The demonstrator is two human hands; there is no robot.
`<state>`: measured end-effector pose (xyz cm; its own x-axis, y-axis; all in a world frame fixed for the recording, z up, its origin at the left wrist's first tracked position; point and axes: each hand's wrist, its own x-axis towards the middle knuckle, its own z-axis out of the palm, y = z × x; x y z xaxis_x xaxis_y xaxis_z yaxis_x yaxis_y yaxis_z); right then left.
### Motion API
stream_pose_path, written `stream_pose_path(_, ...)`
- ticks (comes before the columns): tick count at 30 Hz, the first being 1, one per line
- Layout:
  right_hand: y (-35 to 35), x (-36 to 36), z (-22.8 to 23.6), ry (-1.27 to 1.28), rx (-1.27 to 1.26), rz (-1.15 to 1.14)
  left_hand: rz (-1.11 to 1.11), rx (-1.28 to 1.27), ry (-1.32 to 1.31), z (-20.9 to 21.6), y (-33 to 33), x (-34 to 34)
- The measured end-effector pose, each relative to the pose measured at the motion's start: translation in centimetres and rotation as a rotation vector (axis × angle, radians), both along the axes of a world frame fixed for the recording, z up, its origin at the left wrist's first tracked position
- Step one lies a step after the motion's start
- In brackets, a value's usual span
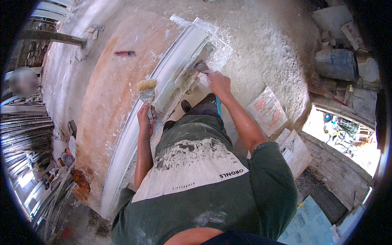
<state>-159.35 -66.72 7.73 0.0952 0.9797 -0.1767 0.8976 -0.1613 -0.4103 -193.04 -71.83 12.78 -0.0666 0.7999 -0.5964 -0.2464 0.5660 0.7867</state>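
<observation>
A long white plaster moulding point(173, 65) runs diagonally across an orange-brown board point(110, 90), from the far middle to the near left. My left hand point(145, 117) is closed round the handle of a wide paintbrush point(147, 90); its pale tan bristles point up over the moulding. My right hand point(218, 84) grips what looks like a putty knife point(200, 66), its dark blade by the rough, crumbly near edge of the moulding. The fingers cover most of its handle. A small red-handled tool point(124, 53) lies on the board, away from both hands.
A wooden beam point(53, 37) juts in at the far left, above stacked thin strips point(24, 126). A blue-grey bucket point(337, 64) stands at right. A white-smeared square slab point(267, 111) lies right of my forearm. A blurred round patch is at far left.
</observation>
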Motion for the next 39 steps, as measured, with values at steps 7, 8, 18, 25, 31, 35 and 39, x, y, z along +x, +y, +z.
stream_pose_path(7, 14.0, 11.1, 0.0, -0.411, 0.044, 0.533, -0.031, -0.005, -0.061, -1.2, 1.9, 1.9)
stream_pose_path(8, 16.0, 13.5, 0.0, -0.454, 0.091, 0.528, -0.041, -0.001, -0.071, -1.1, 2.7, 2.5)
stream_pose_path(18, 17.5, 14.3, 4.1, -0.204, 0.044, 0.742, 0.170, -0.024, 0.009, -0.1, 6.8, 12.2)
stream_pose_path(25, 19.2, 20.1, 3.6, 0.550, -0.309, 0.148, 0.191, 0.085, 0.217, 0.3, 10.9, 19.3)
stream_pose_path(31, 17.9, 17.8, -1.7, 0.642, -0.230, 0.190, 0.290, 0.026, 0.234, -1.2, 15.9, 22.1)
stream_pose_path(35, 17.5, 19.2, 1.7, 0.651, -0.283, 0.130, 0.351, 0.090, 0.330, -1.7, 17.4, 23.7)
stream_pose_path(39, 18.3, 16.5, 1.2, 0.575, -0.235, 0.129, 0.264, 0.106, 0.607, -3.3, 18.1, 23.0)
